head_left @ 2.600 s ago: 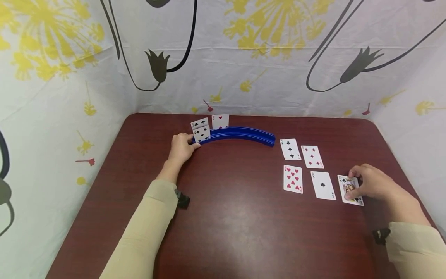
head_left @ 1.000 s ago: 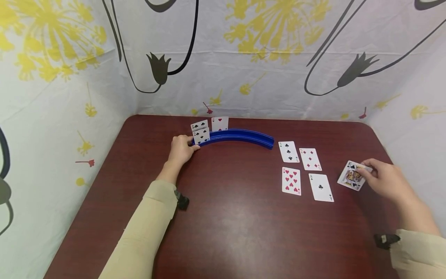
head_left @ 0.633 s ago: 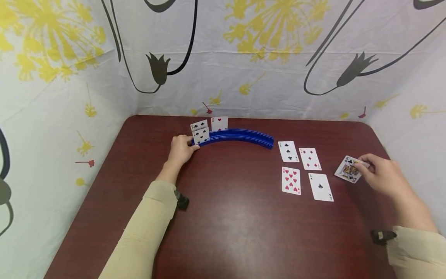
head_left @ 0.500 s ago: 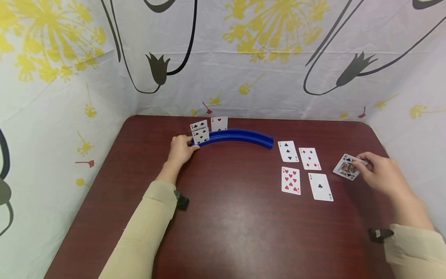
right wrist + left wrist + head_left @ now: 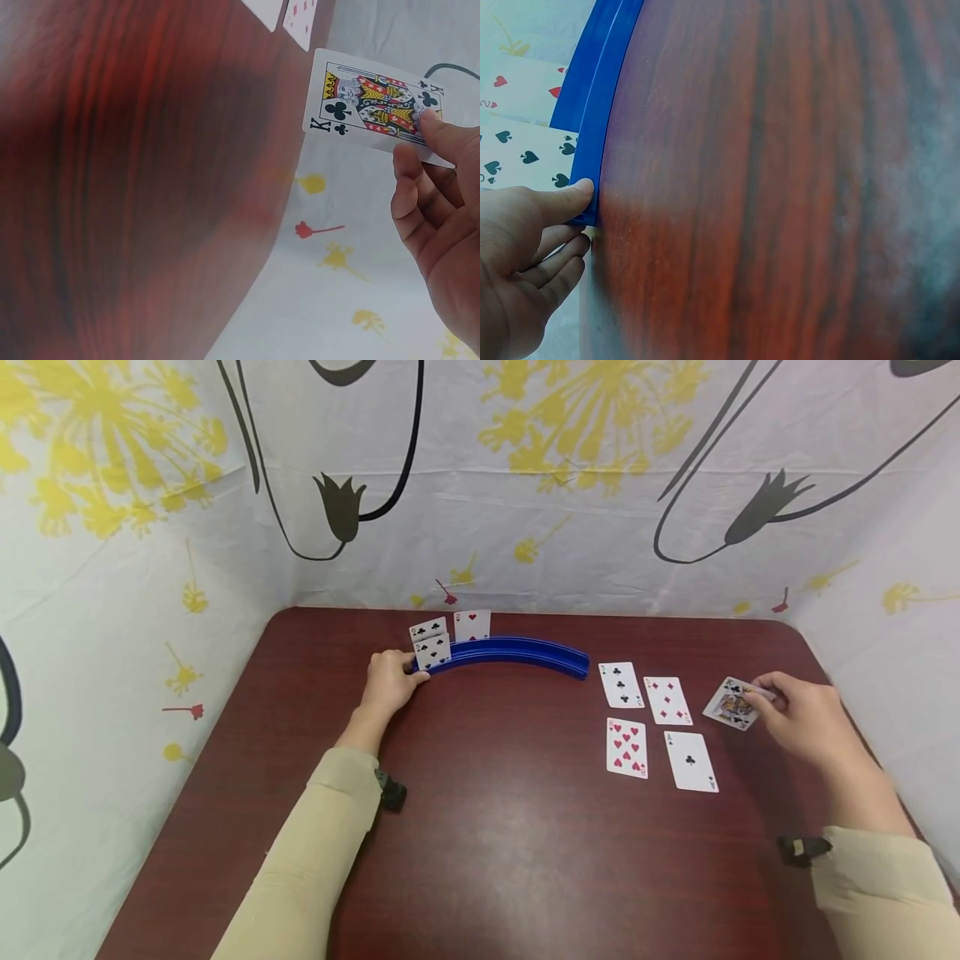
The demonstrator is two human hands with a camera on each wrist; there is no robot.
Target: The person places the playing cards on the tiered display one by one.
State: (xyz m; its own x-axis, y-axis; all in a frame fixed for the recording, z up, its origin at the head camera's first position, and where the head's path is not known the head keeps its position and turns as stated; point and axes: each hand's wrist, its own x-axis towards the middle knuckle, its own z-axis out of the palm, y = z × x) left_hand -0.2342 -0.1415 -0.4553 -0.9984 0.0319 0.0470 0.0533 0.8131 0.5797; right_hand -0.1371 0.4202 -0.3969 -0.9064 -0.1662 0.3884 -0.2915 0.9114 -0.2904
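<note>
My right hand (image 5: 798, 714) pinches a king of clubs (image 5: 375, 105) between thumb and fingers, face up and raised over the right side of the table. At the left end of a curved blue card holder (image 5: 525, 650), my left hand (image 5: 387, 681) grips it, thumb on the front edge (image 5: 585, 169). Standing in the holder are a spades card (image 5: 525, 157), a clubs card (image 5: 428, 628) partly hidden behind it, and a two of hearts (image 5: 472, 625). Nearest the king, a five of diamonds (image 5: 668, 701) and an ace of clubs (image 5: 692, 762) lie face up.
A three of clubs (image 5: 621, 685) and a hearts card (image 5: 627, 748) lie left of those two on the dark brown table (image 5: 510, 852). Patterned white cloth (image 5: 600, 543) hangs behind the table and along both sides.
My right hand has picked up the king of clubs from the table, turned it and carried it away from me, lately leftward. The left hand stays on the card holder.
</note>
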